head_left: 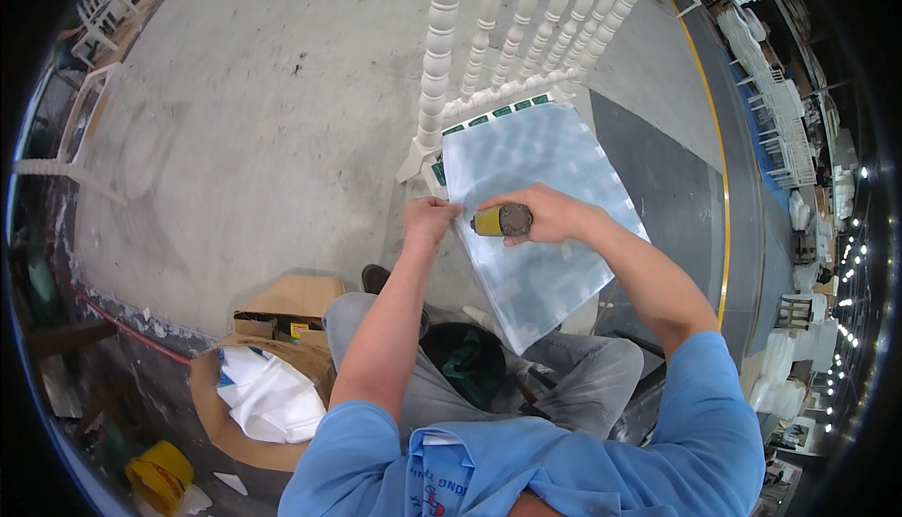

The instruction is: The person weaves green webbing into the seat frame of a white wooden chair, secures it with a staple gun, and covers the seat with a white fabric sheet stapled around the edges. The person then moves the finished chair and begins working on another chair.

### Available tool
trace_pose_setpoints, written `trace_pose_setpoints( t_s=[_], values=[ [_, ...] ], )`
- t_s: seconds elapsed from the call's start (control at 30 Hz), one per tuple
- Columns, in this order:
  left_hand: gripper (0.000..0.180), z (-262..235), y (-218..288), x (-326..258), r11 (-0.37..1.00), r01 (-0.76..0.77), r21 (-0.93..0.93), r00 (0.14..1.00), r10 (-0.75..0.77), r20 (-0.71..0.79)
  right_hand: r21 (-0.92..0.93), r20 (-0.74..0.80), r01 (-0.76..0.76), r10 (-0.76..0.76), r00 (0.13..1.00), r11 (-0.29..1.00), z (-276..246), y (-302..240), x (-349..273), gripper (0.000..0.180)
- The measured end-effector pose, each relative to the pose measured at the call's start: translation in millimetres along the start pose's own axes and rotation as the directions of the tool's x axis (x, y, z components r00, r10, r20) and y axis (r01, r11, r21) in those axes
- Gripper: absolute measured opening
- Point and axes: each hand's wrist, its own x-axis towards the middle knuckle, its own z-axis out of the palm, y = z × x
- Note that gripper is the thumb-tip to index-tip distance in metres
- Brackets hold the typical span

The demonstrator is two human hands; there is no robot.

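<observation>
A white wooden chair (437,57) with turned spindles stands before me. Over its seat lies a pale blue, thin sheet (550,155), its near end hanging toward my lap. Dark green patches (479,121) show along the seat's uncovered far edge. At the sheet's left edge, my left hand (430,219) is closed in a pinch on the border. My right hand (545,215) wraps round a staple gun (503,222) with a yellow body and a brown, rounded top, held above the sheet near that edge. The tool's lower end is hidden beneath it.
An opened cardboard box (216,404) holding white cloth stands left of my legs. A yellow bucket (160,475) lies farther left. Between my knees is a dark container (462,362) with green material. White chair frames (80,137) stand at left, and stacked white chairs (775,113) line the right.
</observation>
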Motion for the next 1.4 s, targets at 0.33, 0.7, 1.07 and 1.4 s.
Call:
trace_pose_setpoints(
  t_s=[0.33, 0.7, 1.07, 1.4],
  values=[
    [0.017, 1.6, -0.9, 0.2, 0.999, 0.041, 0.025, 0.999, -0.041, -0.006, -0.091, 0.028, 0.021, -0.018, 0.999, 0.996, 6.6, 8.0, 26.0, 0.066],
    [0.023, 12.7, 19.8, 24.5, 0.968, -0.202, 0.151, 0.971, 0.218, -0.098, -0.076, -0.117, 0.178, -0.186, 0.976, 0.981, -14.4, 8.5, -25.5, 0.071],
    [0.021, -0.4, 22.5, 41.6, 0.984, -0.108, -0.139, 0.981, 0.083, -0.178, -0.067, -0.078, 0.030, -0.035, 0.996, 0.997, -80.9, 3.4, 0.9, 0.070],
    [0.020, -5.3, 23.7, 41.5, 0.980, -0.058, -0.188, 0.988, 0.029, -0.154, -0.090, 0.054, 0.083, -0.078, 0.995, 0.993, -44.9, 7.5, 77.7, 0.061]
  ],
)
